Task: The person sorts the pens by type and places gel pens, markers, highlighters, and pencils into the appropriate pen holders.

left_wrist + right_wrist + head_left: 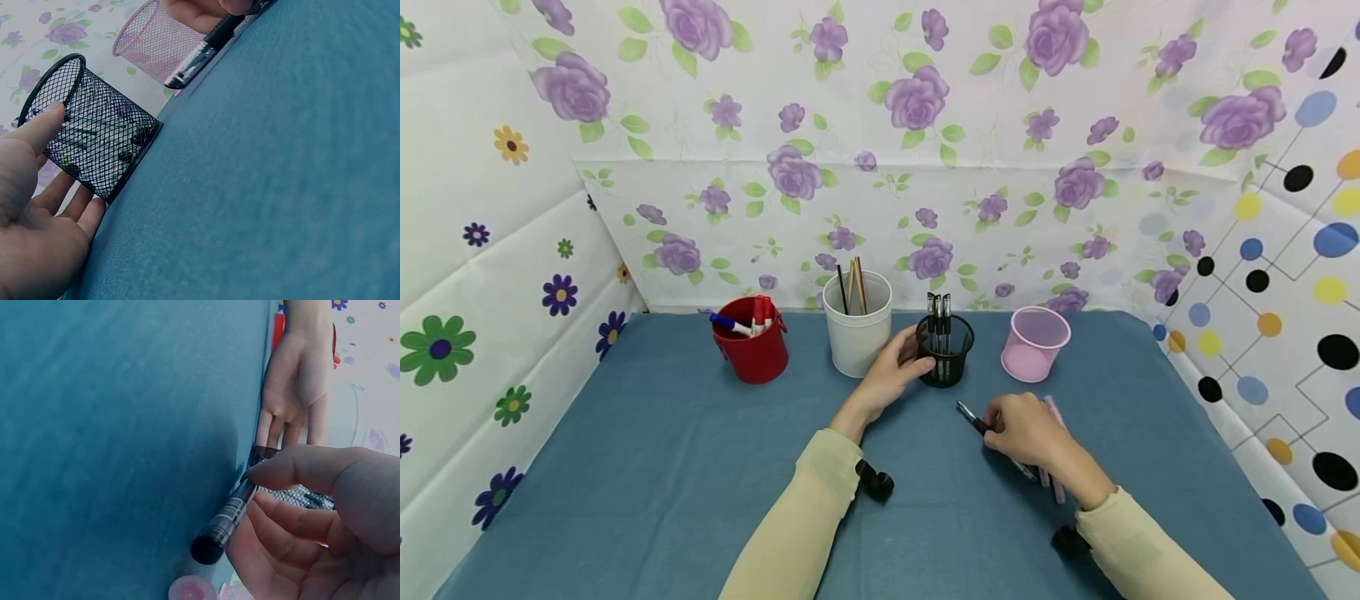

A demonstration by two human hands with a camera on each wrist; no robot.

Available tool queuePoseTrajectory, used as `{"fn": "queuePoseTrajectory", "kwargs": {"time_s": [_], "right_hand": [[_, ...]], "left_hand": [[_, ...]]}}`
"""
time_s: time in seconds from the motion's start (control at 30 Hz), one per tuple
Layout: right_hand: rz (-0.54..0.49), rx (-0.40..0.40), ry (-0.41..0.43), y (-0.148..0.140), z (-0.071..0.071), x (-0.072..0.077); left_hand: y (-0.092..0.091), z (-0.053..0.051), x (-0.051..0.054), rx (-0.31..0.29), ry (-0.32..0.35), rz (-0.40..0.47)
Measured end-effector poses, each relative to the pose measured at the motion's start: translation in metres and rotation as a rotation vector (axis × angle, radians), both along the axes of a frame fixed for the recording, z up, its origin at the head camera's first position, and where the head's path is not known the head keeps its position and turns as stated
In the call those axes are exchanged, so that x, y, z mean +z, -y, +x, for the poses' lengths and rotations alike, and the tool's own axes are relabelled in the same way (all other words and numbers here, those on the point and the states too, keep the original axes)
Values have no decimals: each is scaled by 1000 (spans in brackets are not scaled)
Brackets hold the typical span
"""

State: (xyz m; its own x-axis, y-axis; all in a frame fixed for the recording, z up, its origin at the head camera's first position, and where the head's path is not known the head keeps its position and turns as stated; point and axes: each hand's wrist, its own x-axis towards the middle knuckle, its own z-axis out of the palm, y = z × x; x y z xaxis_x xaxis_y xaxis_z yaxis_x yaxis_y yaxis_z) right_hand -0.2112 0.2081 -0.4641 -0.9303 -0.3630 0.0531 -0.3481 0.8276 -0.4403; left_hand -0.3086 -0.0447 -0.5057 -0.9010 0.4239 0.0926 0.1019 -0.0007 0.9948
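My left hand (891, 371) holds the black mesh pen cup (951, 367) from its left side, thumb near the rim. Several black-and-clear pens (938, 321) stand in this cup. In the left wrist view, the fingers reach down to the base of the mesh cup (103, 134). My right hand (1026, 429) pinches a pen (972, 415) with a black grip, low over the cloth and in front of the cup. The right wrist view shows the dark end of this pen (215, 534). Beneath the right hand lie a pink pen (1058, 490) and a clear pen (1024, 469), partly hidden.
A pink mesh cup (1028, 358) stands right of the black one. Left of it stand a white cup (853, 337) with several pencils and a red bucket (756, 358) with markers. Blue cloth (625, 483) covers the table; patterned sheets hang behind and beside it.
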Motion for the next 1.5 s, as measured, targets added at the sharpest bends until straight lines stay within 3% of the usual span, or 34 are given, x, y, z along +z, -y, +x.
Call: {"fn": "queuePoseTrajectory", "kwargs": {"time_s": [0.27,0.63,1.07,1.5], "right_hand": [[-65,14,-24,-1,-5,7],[-234,32,-9,-6,-15,18],[-389,-50,-200,-10,-24,24],[-593,-155,-266,-11,-34,46]], "left_hand": [[0,-1,0,1,4,13],[-1,-2,-2,5,4,0],[-1,0,0,6,12,3],[-1,0,0,4,8,4]]}}
